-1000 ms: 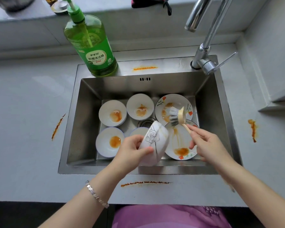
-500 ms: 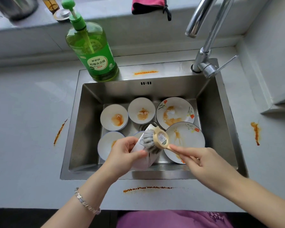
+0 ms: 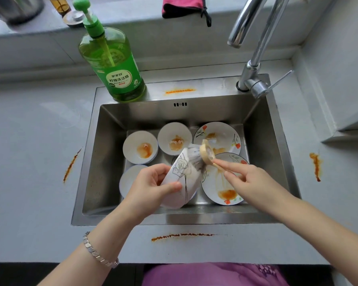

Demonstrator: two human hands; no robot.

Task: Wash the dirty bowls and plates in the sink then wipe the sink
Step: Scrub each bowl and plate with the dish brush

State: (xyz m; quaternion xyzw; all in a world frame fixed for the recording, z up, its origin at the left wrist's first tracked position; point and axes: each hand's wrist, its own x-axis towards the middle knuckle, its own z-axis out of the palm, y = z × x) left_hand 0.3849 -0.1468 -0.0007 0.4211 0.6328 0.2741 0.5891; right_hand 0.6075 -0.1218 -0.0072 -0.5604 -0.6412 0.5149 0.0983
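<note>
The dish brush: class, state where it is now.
Head view: the dish brush is over the sink, pinched by the right hand, bristles against the tilted bowl in the left hand.

1 wide-angle camera, worn on the person's head, is looking forward and steeply down into the sink [image 3: 103, 162], sitting close above it. The sink is filling the frame's middle, the counter [image 3: 29, 162] is spreading to both sides, and the faucet [image 3: 254, 65] and ledge [image 3: 132, 15] are curving along the top edge.
</note>
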